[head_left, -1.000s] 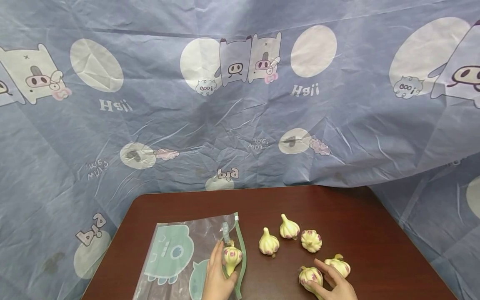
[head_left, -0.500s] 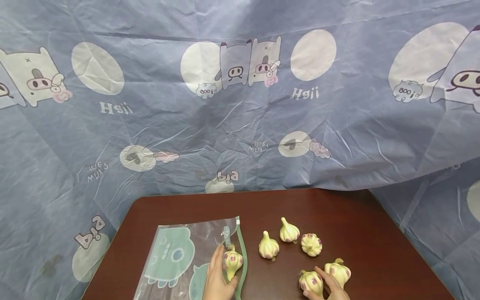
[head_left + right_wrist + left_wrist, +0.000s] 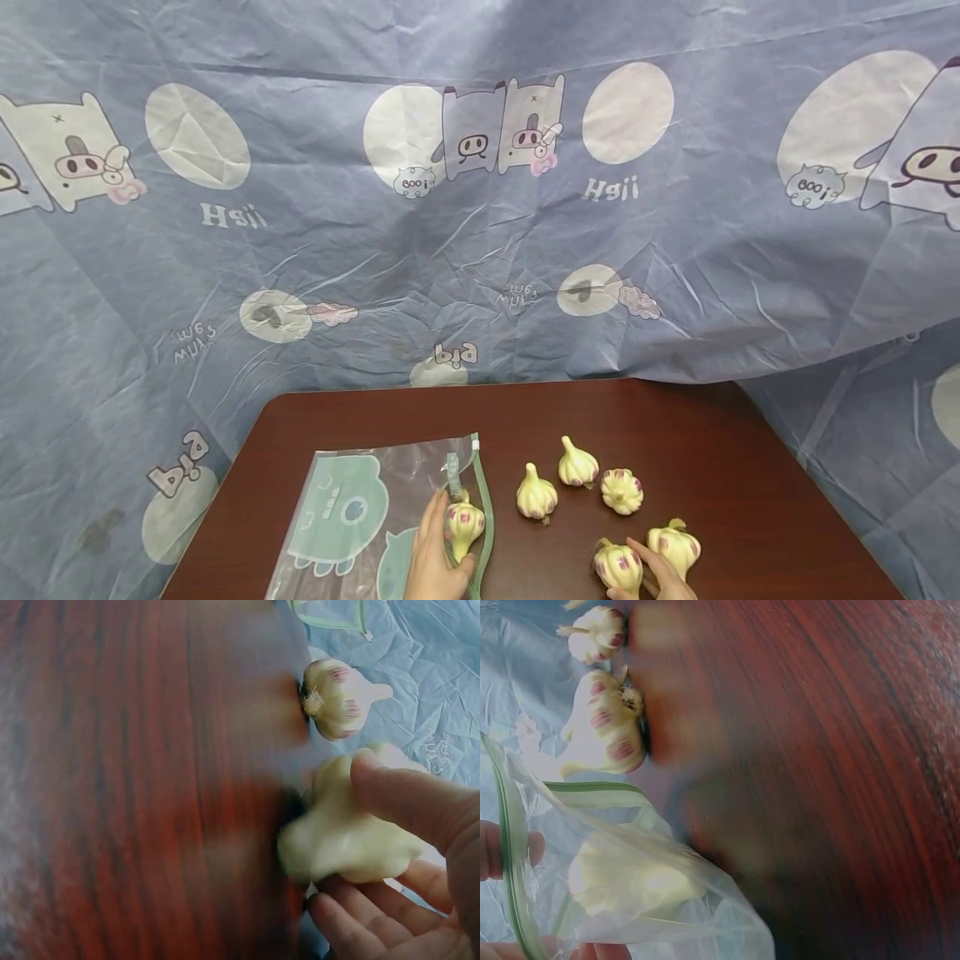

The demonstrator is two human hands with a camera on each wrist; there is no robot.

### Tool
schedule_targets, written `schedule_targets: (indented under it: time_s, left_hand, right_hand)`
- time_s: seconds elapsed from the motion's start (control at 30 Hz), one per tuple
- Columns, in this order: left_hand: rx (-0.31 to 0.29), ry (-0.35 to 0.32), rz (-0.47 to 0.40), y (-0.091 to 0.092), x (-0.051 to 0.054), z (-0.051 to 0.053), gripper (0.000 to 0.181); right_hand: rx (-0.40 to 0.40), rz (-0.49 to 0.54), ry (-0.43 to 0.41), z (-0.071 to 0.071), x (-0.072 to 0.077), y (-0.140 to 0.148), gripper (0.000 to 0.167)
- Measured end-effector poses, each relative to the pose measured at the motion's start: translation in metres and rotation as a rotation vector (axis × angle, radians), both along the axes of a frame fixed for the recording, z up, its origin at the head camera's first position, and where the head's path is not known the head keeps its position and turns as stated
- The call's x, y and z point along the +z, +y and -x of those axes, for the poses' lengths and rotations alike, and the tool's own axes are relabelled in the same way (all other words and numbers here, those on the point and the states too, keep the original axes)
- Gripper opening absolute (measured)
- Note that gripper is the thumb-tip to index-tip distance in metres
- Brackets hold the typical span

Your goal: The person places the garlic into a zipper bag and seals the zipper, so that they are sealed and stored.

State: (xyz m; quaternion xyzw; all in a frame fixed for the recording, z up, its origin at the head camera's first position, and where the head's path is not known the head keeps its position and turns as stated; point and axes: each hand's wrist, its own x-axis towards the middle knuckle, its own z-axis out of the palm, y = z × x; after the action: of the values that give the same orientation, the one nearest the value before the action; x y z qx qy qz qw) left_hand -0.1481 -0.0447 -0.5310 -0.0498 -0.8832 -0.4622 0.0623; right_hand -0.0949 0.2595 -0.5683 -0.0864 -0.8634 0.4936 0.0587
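A clear zip bag [image 3: 405, 483] with a green edge and printed green cartoon shapes lies on the left of the table. My left hand [image 3: 435, 554] holds the bag at its mouth, thumb and fingers apart. One garlic bulb [image 3: 630, 877] shows through the film inside the bag. On the right, my right hand [image 3: 662, 577] grips another garlic bulb [image 3: 345, 847], the thumb on top and the fingers curled beneath it. Right beside that hand lies a garlic bulb [image 3: 675, 546] with purple streaks. The lower parts of both hands are cut off in the head view.
Between the bag and the right hand, three more garlic bulbs stand apart: a near one [image 3: 536, 496], a far one [image 3: 577, 465] and one on the right [image 3: 622, 492]. Dark red-brown table [image 3: 705, 442]. Blue printed cloth [image 3: 480, 250] hangs behind and at both sides.
My right hand has come down and closed its thumb and fingers on the garlic bulb, which has shifted slightly left. The left hand and bag keep nearly the same place; the head view tilted slightly.
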Motion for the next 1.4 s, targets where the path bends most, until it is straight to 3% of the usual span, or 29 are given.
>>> schedule_targets:
  time_s: [0.13,0.27,0.6,0.8,1.07,1.4]
  left_hand:
    - [0.002,-0.032,-0.007,0.000,0.001,0.001,0.090]
    - [0.006,-0.050,-0.012,0.001,0.001,0.002,0.090]
    - [0.033,0.038,0.004,0.002,-0.001,0.000,0.090]
    - [0.023,0.034,0.015,0.002,-0.002,0.000,0.089]
    - [-0.002,0.019,0.011,0.000,0.001,-0.002,0.090]
    - [-0.016,-0.035,-0.034,0.001,0.004,-0.002,0.090]
  right_hand:
    - [0.004,0.113,-0.110,0.003,0.003,0.002,0.073]
    - [-0.037,0.133,-0.087,0.004,0.005,-0.002,0.070]
    - [-0.091,0.123,-0.079,0.004,0.011,-0.007,0.069]
    - [-0.118,0.139,-0.047,0.004,0.017,-0.011,0.071]
    - [-0.124,0.099,-0.077,0.010,0.040,-0.019,0.073]
    - [-0.017,0.156,0.026,0.032,0.072,-0.043,0.069]
